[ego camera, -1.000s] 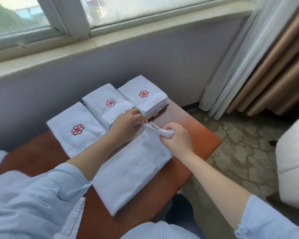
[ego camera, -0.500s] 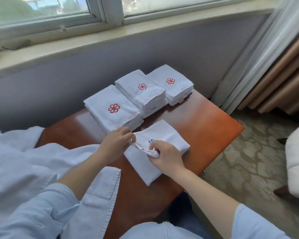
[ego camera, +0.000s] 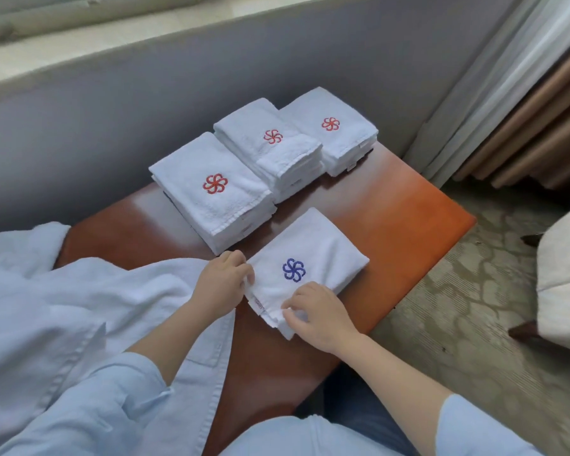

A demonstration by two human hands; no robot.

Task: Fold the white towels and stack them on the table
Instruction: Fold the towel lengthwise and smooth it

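A reddish wooden table (ego camera: 392,222) stood below a grey wall. A heap of white cloth (ego camera: 63,291) covered its near left part. Three stacks of folded towels (ego camera: 211,192), each marked with a red flower, lay in a row along the far side. Near the middle lay a folded white towel (ego camera: 313,258) with a blue flower. The left hand (ego camera: 222,284) pinched its near left edge; the right hand (ego camera: 316,317), apart from it, pinched the near corner.
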